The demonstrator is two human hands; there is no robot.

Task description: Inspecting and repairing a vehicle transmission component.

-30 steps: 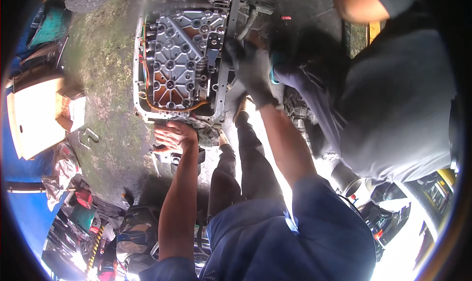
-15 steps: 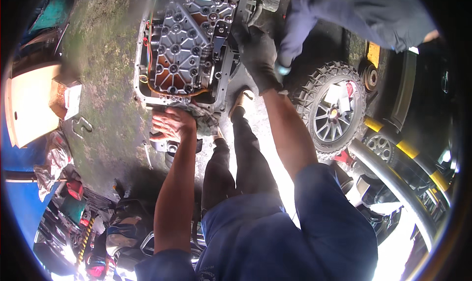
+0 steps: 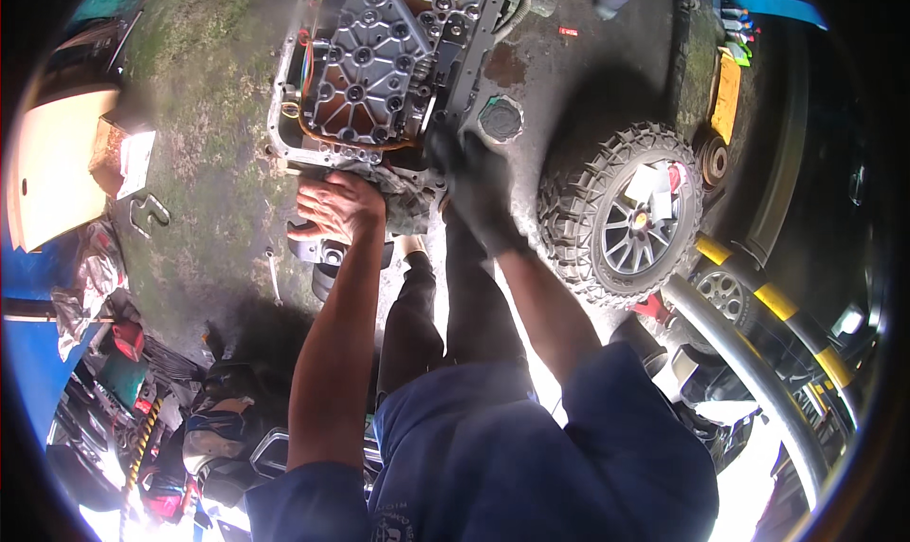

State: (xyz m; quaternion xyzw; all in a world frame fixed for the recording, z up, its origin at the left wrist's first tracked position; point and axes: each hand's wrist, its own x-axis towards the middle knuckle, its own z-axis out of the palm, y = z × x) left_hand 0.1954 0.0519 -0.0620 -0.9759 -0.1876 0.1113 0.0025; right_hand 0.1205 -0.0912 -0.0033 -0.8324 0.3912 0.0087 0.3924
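Two hands work on one gearbox housing (image 3: 379,77) lying on the mossy concrete floor (image 3: 209,163), far and centre. The bare left hand (image 3: 336,208) is clenched over the housing's near edge. The gloved right hand (image 3: 479,186) grasps its near right corner. One knobbly tyre (image 3: 621,215) lies to the right; one round cap (image 3: 500,120) sits beyond the right hand.

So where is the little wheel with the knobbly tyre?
In the head view the knobbly wheel lies on the ground to the person's right, just beyond the gloved right hand, right of the open metal gearbox.
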